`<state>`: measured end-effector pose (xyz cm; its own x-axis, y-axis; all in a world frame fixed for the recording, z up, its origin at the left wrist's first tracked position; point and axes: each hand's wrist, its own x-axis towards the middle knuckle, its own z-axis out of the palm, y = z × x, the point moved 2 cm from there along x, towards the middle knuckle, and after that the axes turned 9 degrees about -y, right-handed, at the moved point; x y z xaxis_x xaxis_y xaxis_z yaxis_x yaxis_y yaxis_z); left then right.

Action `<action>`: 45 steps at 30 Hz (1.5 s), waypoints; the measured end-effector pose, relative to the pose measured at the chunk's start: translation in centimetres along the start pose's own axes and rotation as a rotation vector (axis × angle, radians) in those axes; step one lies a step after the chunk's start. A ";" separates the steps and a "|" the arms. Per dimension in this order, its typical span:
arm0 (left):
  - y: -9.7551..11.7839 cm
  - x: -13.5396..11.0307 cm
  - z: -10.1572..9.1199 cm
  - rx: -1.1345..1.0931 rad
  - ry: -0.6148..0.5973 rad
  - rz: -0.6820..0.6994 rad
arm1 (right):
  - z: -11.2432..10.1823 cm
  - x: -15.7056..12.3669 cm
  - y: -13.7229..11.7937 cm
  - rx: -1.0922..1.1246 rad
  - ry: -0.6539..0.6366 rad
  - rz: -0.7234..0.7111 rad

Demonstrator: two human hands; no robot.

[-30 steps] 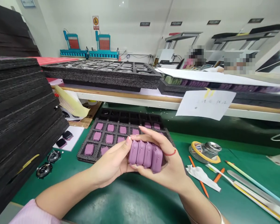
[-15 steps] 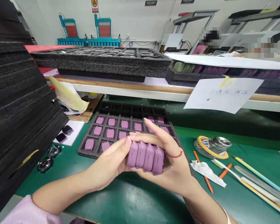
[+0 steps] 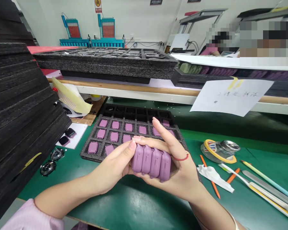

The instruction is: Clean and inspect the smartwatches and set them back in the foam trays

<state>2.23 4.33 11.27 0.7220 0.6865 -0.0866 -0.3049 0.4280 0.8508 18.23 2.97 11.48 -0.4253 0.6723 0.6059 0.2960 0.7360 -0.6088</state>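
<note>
My right hand (image 3: pixel 180 172) cradles a row of several purple watch cases (image 3: pixel 151 161) standing on edge side by side, fingers curled round them with the index finger stretched out. My left hand (image 3: pixel 112 167) presses against the left end of the row, thumb on the first case. Behind the hands lies a black foam tray (image 3: pixel 99 155) with purple cases (image 3: pixel 114 136) lying in its pockets; its far row of pockets is dark.
A tall stack of black foam trays (image 3: pixel 19 105) fills the left. Watch parts (image 3: pixel 48 167) lie beside it. On the green mat at right are a tape roll with a metal cup (image 3: pixel 219 150), a white wipe (image 3: pixel 212 177), orange and yellow sticks (image 3: pixel 264 182). A shelf with foam trays (image 3: pixel 105 64) and a paper note (image 3: pixel 230 95) runs behind.
Both hands with the row of cases have stayed nearly in place. The right index finger has lifted a little. The camera view dropped slightly from the earliest frame.
</note>
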 end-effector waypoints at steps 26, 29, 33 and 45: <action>1.3 0.6 -0.1 0.369 -0.253 0.150 | 0.8 0.1 -0.3 -0.008 -0.093 -0.084; 1.1 0.5 -0.2 0.391 -0.172 0.146 | 0.8 0.0 -0.8 -0.083 -0.129 -0.136; 1.2 -0.5 0.1 0.549 -0.055 0.286 | 0.3 -0.5 -1.3 -0.028 -0.054 -0.100; 1.4 -1.2 0.4 0.919 -0.118 0.616 | 0.3 -0.5 0.9 0.659 -0.176 0.478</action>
<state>1.19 3.92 12.75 0.6751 0.5504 0.4913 -0.0906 -0.5990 0.7956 18.48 3.22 10.47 -0.5244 0.8380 0.1509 -0.0600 0.1404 -0.9883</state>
